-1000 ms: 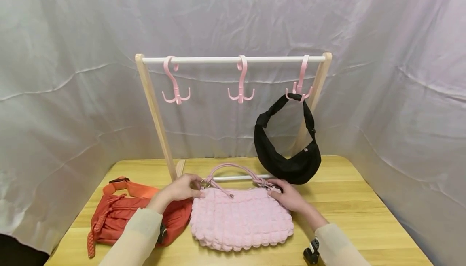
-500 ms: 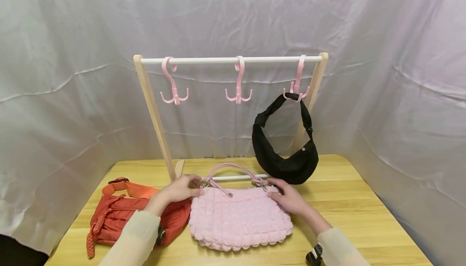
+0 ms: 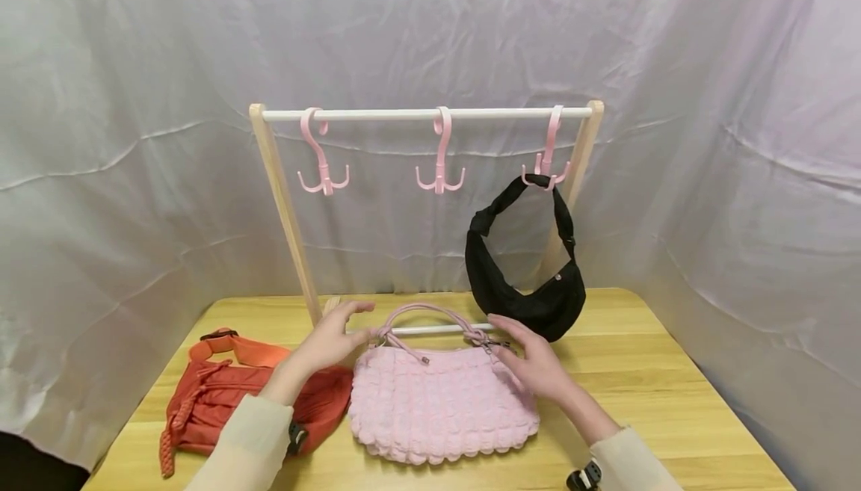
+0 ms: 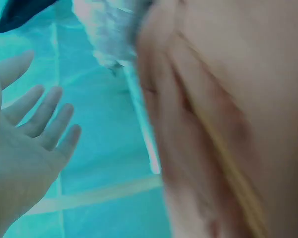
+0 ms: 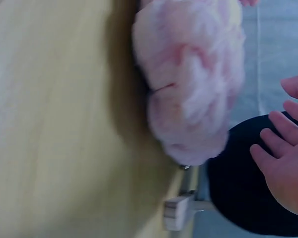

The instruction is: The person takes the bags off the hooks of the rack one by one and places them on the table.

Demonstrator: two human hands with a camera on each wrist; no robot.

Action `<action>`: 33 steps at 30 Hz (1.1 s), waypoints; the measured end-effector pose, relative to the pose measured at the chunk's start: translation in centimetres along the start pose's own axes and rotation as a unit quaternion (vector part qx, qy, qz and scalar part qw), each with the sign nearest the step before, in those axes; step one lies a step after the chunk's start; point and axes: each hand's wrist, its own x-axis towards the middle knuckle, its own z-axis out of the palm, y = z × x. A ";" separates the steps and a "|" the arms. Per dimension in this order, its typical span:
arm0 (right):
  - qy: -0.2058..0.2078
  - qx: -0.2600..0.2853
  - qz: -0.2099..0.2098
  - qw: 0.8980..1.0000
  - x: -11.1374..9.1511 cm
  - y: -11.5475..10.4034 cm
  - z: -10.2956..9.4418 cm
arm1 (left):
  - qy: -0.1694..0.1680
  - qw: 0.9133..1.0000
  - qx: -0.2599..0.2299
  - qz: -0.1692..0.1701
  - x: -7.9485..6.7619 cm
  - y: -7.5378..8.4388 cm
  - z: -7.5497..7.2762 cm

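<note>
Centrally, pink bag [image 3: 444, 405], contents unclear

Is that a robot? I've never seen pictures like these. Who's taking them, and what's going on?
No robot, just a person's bare hands: the left hand and the right hand. The wide view comes from a camera worn on the head, looking forward and down. The two close views come from cameras worn on each wrist, so things look tipped sideways. On the yellowish table lie a puffy pink bag and a red bag. Behind, a black bag hangs from a pink hook on a rack. The hands are near the pink bag's top corners, holding nothing.
</note>
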 end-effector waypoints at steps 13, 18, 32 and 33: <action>0.120 0.038 -0.164 0.978 1.2 -4.1 -2.3 | 0.156 0.972 -0.087 0.154 0.8 8.3 -1.3; 0.205 0.059 -0.232 0.949 1.8 -6.9 -3.6 | 0.179 0.958 -0.110 0.196 0.8 12.7 -1.9; 0.372 0.066 -0.246 0.893 3.6 -10.9 -8.2 | 0.183 0.921 -0.099 0.330 5.2 18.9 -1.7; 0.377 0.067 -0.249 0.889 3.9 -11.0 -8.6 | 0.181 0.918 -0.099 0.340 5.3 19.7 -1.9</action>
